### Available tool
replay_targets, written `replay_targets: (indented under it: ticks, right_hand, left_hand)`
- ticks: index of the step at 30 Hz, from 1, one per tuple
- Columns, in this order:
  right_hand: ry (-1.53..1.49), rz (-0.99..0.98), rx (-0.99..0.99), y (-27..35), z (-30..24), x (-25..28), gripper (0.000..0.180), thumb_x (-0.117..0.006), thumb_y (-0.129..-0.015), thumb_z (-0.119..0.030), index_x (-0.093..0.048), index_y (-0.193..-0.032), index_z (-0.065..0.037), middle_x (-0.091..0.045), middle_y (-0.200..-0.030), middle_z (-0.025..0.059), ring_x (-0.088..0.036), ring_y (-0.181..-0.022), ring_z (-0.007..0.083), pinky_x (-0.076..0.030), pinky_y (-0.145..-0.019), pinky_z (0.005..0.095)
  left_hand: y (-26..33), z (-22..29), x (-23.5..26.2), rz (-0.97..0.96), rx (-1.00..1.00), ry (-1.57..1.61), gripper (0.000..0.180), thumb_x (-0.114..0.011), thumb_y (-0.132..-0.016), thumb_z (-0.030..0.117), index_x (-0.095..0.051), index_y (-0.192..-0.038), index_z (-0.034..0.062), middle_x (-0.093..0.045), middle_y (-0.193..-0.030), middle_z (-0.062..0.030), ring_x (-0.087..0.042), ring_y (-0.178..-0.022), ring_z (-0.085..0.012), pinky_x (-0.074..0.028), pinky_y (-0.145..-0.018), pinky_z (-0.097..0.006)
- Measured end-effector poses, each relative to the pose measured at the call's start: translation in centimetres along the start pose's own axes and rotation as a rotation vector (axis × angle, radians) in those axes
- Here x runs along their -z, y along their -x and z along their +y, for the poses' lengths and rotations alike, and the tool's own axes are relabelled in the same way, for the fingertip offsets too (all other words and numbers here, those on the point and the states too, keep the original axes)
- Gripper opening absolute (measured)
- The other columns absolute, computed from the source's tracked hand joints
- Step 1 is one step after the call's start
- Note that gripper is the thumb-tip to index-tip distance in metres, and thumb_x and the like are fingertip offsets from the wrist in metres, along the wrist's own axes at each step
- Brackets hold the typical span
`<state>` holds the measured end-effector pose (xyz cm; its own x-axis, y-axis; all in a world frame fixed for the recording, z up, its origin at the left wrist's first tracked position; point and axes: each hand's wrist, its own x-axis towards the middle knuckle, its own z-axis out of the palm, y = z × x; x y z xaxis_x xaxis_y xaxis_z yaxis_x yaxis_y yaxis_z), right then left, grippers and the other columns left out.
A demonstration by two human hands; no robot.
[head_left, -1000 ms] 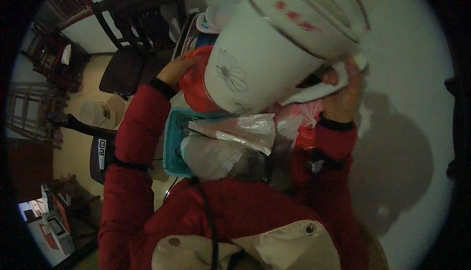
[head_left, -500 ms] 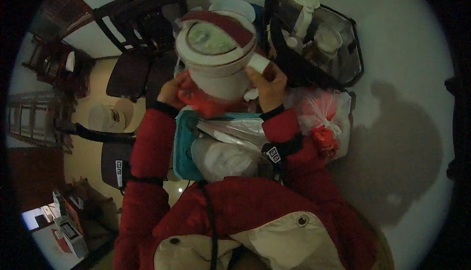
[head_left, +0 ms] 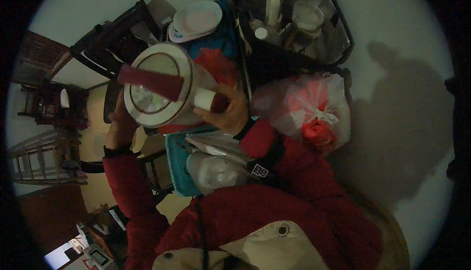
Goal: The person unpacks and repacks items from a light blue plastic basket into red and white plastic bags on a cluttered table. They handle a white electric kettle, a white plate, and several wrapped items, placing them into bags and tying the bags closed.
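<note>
Between my two hands is a lidded white pot (head_left: 189, 105) with a dark red carrying handle (head_left: 154, 82) across its round, patterned lid. It is tilted, with the lid turned toward me and to the left. My right hand (head_left: 228, 110) is closed round the white block-like grip on the pot's side. At the pot's left side, my left hand (head_left: 121, 127) is blurred and partly behind it, so its fingers are hard to make out. Red plastic (head_left: 216, 64) shows behind the pot and under its lower edge. Just below is a turquoise basket (head_left: 179, 172) holding a pale plastic-wrapped bundle (head_left: 213, 172).
A dark open bag (head_left: 346, 44) holds a white-lidded jug (head_left: 272, 5) and a glass jar (head_left: 308, 17). Pale plates (head_left: 198, 18) are stacked behind the pot. A tied clear bag with red contents (head_left: 314, 108) sits right of my right hand. Dark chairs (head_left: 140, 29) stand at left.
The pot has moved left and tipped, its lid now turned leftward. Both hands went with it. The plates and the red plastic behind it have come into fuller view.
</note>
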<state>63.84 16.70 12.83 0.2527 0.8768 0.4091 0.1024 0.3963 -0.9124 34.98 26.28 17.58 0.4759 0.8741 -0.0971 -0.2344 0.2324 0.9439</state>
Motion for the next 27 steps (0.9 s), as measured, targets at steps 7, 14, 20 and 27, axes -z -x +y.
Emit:
replay_targets:
  ticks: [7, 14, 20, 27]
  right_hand:
    - [0.201, -0.330, 0.132, 1.4, 2.3, -1.6, 0.051, -0.084, -0.065, -0.036, -0.061, -0.092, 0.001, -0.062, -0.083, 0.0131, -0.063, -0.077, 0.0255, -0.050, -0.069, 0.0382]
    - [0.142, -0.202, -0.176, 0.6, 4.5, -2.1, 0.070, -0.077, -0.072, -0.045, -0.052, -0.119, 0.000, -0.054, -0.110, 0.0223, -0.052, -0.103, 0.0366, -0.045, -0.086, 0.0460]
    - [0.825, 0.116, 0.058, -5.3, 10.9, -1.5, 0.045, -0.067, -0.080, -0.023, -0.052, -0.117, -0.002, -0.060, -0.102, 0.0238, -0.060, -0.097, 0.0346, -0.047, -0.083, 0.0429]
    - [0.580, -0.543, -0.176, 1.8, 9.5, 0.2, 0.019, -0.051, -0.090, -0.017, -0.057, -0.098, 0.000, -0.061, -0.081, 0.0241, -0.060, -0.073, 0.0396, -0.046, -0.067, 0.0470]
  left_hand:
    - [1.2, -2.4, 5.3, 0.293, 0.114, -0.362, 0.061, -0.057, -0.093, 0.040, -0.035, -0.138, 0.0052, -0.048, -0.134, -0.0129, -0.049, -0.120, -0.0249, -0.042, -0.097, -0.037]
    - [1.0, -6.1, 5.8, 0.357, -0.120, -0.461, 0.060, -0.058, -0.092, 0.042, -0.039, -0.136, 0.0065, -0.050, -0.131, -0.0125, -0.049, -0.118, -0.0262, -0.043, -0.095, -0.038]
    - [-0.2, -6.1, 5.8, 0.357, -0.118, -0.449, 0.058, -0.058, -0.091, 0.037, -0.040, -0.136, 0.0058, -0.051, -0.130, -0.0122, -0.050, -0.117, -0.0254, -0.044, -0.095, -0.037]
    - [0.2, -6.1, 5.6, 0.369, -0.127, -0.444, 0.055, -0.058, -0.091, 0.032, -0.041, -0.135, 0.0050, -0.052, -0.129, -0.0119, -0.052, -0.115, -0.0244, -0.045, -0.093, -0.036]
